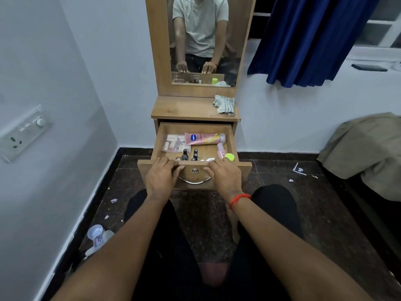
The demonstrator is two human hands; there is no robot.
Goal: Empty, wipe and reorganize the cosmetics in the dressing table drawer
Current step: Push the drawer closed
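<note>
- The dressing table (184, 107) is seen with its drawer (196, 128) pulled open.
- The drawer's front edge is gripped by the left hand (161, 178) and right hand (224, 177), fingers curled over it.
- Inside are laid a pink tube (205, 138) and, seemingly, nail-polish bottles (196, 153).

Left hand (161, 177), right hand (225, 176), fingers (173, 165) curled.
</note>
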